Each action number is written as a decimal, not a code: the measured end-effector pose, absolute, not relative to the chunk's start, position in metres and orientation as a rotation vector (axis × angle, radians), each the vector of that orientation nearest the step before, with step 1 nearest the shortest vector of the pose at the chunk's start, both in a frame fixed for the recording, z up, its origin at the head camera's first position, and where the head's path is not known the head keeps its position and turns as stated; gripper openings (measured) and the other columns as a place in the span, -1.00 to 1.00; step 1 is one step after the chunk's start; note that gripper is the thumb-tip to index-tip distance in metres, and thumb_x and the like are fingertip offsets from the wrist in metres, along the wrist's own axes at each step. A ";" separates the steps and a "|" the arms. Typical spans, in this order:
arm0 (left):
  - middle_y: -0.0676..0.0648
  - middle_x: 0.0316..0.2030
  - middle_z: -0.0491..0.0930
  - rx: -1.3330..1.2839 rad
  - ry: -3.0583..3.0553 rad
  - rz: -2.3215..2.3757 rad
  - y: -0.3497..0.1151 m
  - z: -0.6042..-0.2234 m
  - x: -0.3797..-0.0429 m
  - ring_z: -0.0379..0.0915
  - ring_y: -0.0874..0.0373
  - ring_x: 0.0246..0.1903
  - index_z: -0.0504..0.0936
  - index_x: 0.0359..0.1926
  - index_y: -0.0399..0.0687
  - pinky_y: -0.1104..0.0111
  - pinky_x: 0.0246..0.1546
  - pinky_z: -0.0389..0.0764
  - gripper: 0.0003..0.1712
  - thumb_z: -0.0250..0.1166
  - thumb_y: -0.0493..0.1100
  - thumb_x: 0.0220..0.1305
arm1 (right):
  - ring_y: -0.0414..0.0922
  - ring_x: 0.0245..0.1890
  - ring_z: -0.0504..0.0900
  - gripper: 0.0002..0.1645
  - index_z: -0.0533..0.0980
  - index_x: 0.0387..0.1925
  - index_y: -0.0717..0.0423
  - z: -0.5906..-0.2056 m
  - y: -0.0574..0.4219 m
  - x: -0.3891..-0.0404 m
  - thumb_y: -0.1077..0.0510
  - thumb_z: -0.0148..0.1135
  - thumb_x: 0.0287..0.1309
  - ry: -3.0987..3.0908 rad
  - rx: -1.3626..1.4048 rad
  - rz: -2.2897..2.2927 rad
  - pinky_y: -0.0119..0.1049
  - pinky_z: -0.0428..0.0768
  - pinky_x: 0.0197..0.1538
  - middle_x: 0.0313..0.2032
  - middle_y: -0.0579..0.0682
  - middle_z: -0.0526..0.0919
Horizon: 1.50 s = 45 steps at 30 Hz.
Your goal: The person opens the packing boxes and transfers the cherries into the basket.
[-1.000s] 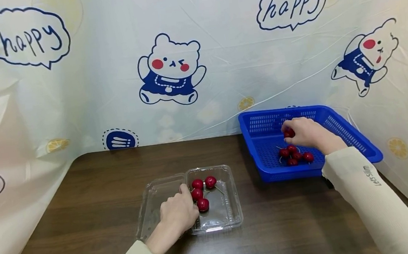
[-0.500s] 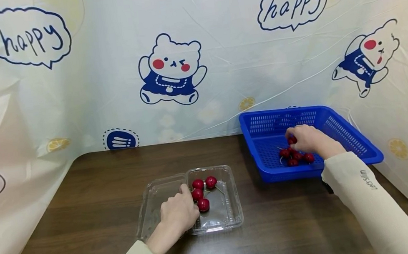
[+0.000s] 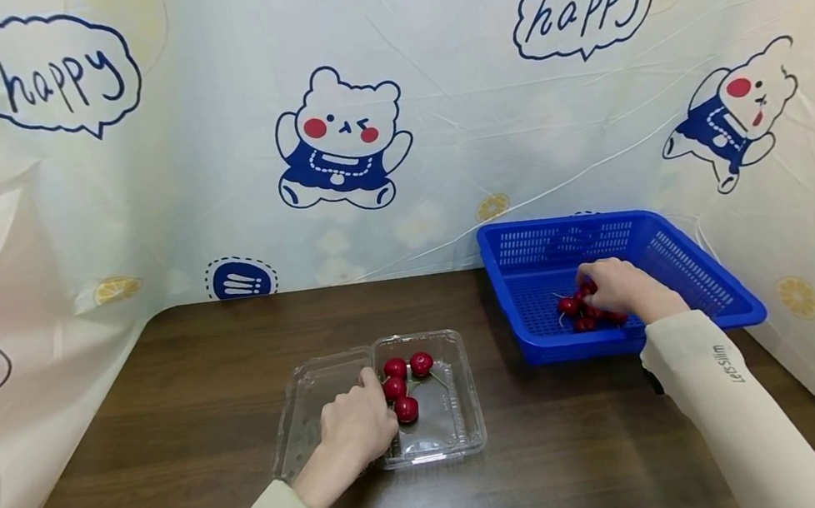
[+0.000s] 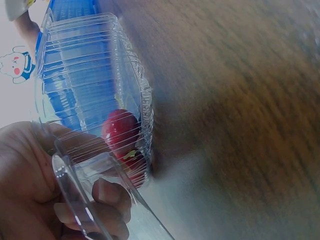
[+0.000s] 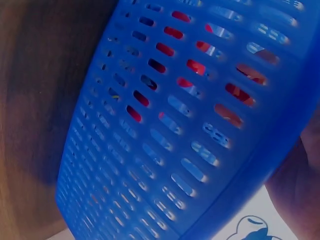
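In the head view my left hand [image 3: 355, 429] is at the middle of the opened clear plastic clamshell container [image 3: 444, 438], between lid and base. The left wrist view shows its thumb and curled fingers [image 4: 111, 192] gripping the plastic edge. Several red cherries [image 3: 406, 409] with stems lie in the base. My right hand [image 3: 621, 290] reaches into the blue basket [image 3: 539, 350], fingertips pinching a cherry [image 3: 589, 287] low over the other cherries [image 3: 568, 305]. In the right wrist view the basket's slotted wall [image 5: 165, 145] hides most of this hand; red shows through the slots.
A brown wooden table [image 3: 193, 429] bears both containers, the basket standing at the back right. A printed curtain [image 3: 437, 116] hangs behind the table and along both sides. The basket's raised rim [image 3: 711, 270] runs round the right hand.
My right hand has moved down and slightly right inside the basket, carrying its cherry from above the others to right among them. The left hand and clamshell have stayed put.
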State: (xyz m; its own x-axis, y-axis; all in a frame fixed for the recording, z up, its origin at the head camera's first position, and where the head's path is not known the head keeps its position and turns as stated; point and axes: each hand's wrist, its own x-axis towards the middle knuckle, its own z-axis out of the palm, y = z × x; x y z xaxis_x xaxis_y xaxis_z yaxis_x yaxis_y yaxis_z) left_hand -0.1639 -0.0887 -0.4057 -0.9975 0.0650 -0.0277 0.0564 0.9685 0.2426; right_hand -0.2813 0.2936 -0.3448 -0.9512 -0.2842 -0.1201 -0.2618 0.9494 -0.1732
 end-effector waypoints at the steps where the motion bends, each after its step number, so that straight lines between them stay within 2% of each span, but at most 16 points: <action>1: -0.24 -0.59 0.62 0.095 3.082 0.378 -0.089 -0.406 -0.164 0.54 -0.11 -0.62 0.33 -0.17 -0.29 0.08 -0.66 0.50 -0.59 0.21 -0.14 0.00 | 0.14 -0.27 0.57 -0.62 0.52 -0.02 0.29 -0.345 0.293 -0.281 0.25 0.23 0.10 2.958 -0.416 -0.234 0.28 0.56 -0.02 -0.09 0.37 0.64; 16: -0.24 -0.59 0.62 0.099 3.080 0.383 -0.089 -0.406 -0.164 0.54 -0.11 -0.63 0.34 -0.14 -0.31 0.07 -0.65 0.51 -0.57 0.21 -0.15 -0.01 | 0.13 -0.26 0.55 -0.57 0.52 0.03 0.30 -0.351 0.289 -0.283 0.28 0.22 0.07 2.923 -0.406 -0.201 0.24 0.56 -0.03 -0.11 0.34 0.64; 23: -0.24 -0.58 0.63 0.098 3.081 0.388 -0.089 -0.406 -0.164 0.54 -0.11 -0.63 0.34 -0.15 -0.31 0.07 -0.65 0.51 -0.57 0.20 -0.14 -0.01 | 0.09 -0.29 0.55 -0.58 0.54 0.01 0.29 -0.353 0.286 -0.283 0.32 0.19 0.04 2.909 -0.450 -0.192 0.15 0.59 -0.11 -0.15 0.30 0.65; 32: -0.24 -0.59 0.62 0.103 3.081 0.390 -0.089 -0.405 -0.164 0.53 -0.10 -0.65 0.34 -0.13 -0.32 0.08 -0.67 0.50 -0.56 0.20 -0.14 -0.01 | 0.17 -0.17 0.57 -0.53 0.52 0.07 0.27 -0.349 0.286 -0.282 0.33 0.18 0.06 2.905 -0.395 -0.211 0.27 0.55 0.01 -0.02 0.37 0.62; 45: -0.24 -0.57 0.63 0.097 3.087 0.386 -0.089 -0.405 -0.164 0.55 -0.11 -0.61 0.33 -0.18 -0.29 0.08 -0.64 0.51 -0.60 0.20 -0.15 0.00 | 0.10 -0.30 0.55 -0.56 0.53 0.04 0.29 -0.347 0.288 -0.281 0.31 0.19 0.07 2.896 -0.389 -0.189 0.15 0.61 -0.11 -0.07 0.37 0.64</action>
